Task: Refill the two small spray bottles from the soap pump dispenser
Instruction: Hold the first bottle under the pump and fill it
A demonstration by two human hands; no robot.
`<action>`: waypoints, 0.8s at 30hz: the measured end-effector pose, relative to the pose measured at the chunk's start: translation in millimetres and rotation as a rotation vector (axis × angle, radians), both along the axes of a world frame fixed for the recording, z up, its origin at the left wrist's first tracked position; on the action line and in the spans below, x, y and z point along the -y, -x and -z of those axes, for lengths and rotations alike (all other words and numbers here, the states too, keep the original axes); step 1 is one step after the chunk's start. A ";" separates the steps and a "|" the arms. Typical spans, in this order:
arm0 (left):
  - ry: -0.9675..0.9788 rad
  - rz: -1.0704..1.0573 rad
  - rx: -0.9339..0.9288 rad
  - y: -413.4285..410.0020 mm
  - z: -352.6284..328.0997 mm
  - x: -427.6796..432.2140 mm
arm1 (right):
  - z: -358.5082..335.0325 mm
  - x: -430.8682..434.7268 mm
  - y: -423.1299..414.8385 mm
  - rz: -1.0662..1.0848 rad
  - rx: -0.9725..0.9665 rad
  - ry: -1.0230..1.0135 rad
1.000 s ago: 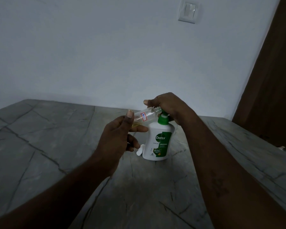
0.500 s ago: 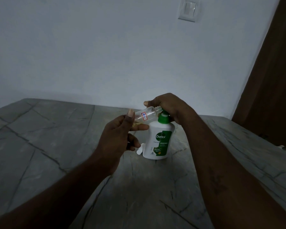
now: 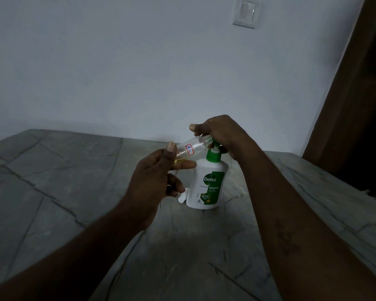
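Left grip [image 3: 159, 177] raised, thumb and forefinger pinching; right grip [image 3: 219, 133] curled, palm down; forearms extended forward.

The right hand [image 3: 220, 135] hides most of the pump head [image 3: 215, 146] on the soap dispenser [image 3: 206, 190].

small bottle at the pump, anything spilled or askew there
No spill shows. The small spray bottle is capless and tilted, its neck at the nozzle of the soap dispenser, held by the left hand; the right hand grips the dispenser's top. A small white piece, perhaps its cap, lies on the table beside the dispenser's base.
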State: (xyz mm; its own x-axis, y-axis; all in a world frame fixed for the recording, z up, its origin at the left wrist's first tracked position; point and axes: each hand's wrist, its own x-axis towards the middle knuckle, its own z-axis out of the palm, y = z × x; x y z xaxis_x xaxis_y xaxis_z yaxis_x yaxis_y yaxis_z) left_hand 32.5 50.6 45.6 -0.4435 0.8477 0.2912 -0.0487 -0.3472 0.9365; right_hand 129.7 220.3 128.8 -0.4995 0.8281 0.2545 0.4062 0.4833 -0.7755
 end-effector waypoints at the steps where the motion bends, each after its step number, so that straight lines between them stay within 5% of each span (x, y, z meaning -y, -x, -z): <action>1: 0.002 -0.003 -0.003 0.0 -0.5 -0.4 | -0.2 0.4 -0.5 -0.003 -0.005 0.027; 7: 0.026 -0.012 0.026 -2.6 2.2 -4.3 | 12.5 -4.1 -4.0 -0.016 -0.025 0.180; 24: 0.036 -0.008 0.026 -1.2 2.9 -5.5 | 14.0 -7.9 -2.1 -0.030 -0.025 0.142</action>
